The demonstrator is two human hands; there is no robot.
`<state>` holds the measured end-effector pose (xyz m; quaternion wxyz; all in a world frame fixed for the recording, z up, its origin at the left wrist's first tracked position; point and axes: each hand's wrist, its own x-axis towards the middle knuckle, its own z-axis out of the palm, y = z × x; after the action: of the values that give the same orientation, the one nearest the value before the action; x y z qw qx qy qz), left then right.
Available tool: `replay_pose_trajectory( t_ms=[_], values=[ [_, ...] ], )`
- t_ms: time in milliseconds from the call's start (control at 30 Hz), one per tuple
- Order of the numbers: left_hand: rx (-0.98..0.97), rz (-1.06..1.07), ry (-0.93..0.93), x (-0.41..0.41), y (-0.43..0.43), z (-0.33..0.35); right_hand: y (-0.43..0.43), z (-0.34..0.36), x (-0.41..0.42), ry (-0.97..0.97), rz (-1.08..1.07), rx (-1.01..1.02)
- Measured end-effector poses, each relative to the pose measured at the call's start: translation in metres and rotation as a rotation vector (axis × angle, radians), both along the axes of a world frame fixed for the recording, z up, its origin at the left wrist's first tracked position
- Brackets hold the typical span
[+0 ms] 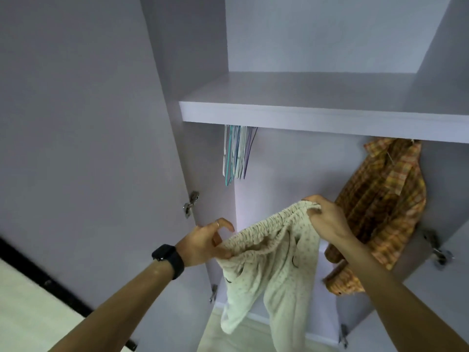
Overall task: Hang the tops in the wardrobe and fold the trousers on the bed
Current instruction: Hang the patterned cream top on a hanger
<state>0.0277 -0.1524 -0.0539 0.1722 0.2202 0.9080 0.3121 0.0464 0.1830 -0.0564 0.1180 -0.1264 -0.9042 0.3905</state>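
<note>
Two hands, the left hand (203, 243) and right hand (327, 219), each grip the waistband of one cream trousers (269, 265); one plaid shirt (380, 199) hangs beside several hangers (236, 153).

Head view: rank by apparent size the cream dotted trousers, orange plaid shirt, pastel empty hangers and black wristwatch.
Cream dotted trousers and orange plaid shirt: look alike, trousers nearer, so unranked.
Then pastel empty hangers.
Smallest: black wristwatch.
</note>
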Motion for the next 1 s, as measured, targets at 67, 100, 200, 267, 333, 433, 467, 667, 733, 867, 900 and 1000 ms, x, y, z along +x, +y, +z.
replay_pose_trajectory(
  t_ms=[67,100,200,267,333,433,467,667,733,867,900,1000],
  values=[
    [-0.161,0.048,0.117,-0.006,-0.009,0.005,-0.006,-0.003,0.003,-0.026,0.009,0.050],
    [-0.294,0.060,0.255,-0.010,-0.010,0.011,-0.007,-0.007,0.005,-0.045,0.019,0.068],
    [-0.777,0.000,0.709,-0.023,-0.016,0.030,-0.022,-0.020,0.005,-0.071,0.073,0.111],
    [-0.995,-0.054,0.834,-0.031,-0.017,0.047,-0.035,-0.022,-0.005,-0.047,0.106,0.134],
    [-1.130,-0.085,0.908,-0.037,-0.019,0.062,-0.046,-0.019,-0.017,-0.024,0.125,0.149],
    [-1.253,-0.063,1.004,-0.045,-0.032,0.079,-0.065,-0.012,-0.041,0.020,0.199,0.192],
    [-1.298,-0.037,0.999,-0.048,-0.037,0.082,-0.072,-0.008,-0.052,0.037,0.253,0.208],
    [-1.227,0.206,1.063,-0.061,-0.077,0.078,-0.098,-0.019,-0.108,0.140,0.501,0.285],
    [-1.158,0.182,1.183,-0.065,-0.087,0.075,-0.103,-0.025,-0.124,0.165,0.486,0.314],
    [-1.081,0.198,1.303,-0.076,-0.096,0.061,-0.110,-0.042,-0.149,0.186,0.473,0.350],
    [-1.090,0.197,1.319,-0.077,-0.099,0.060,-0.112,-0.044,-0.153,0.189,0.472,0.352],
    [-1.122,0.159,1.363,-0.081,-0.108,0.057,-0.123,-0.054,-0.165,0.231,0.486,0.377]
  ],
)
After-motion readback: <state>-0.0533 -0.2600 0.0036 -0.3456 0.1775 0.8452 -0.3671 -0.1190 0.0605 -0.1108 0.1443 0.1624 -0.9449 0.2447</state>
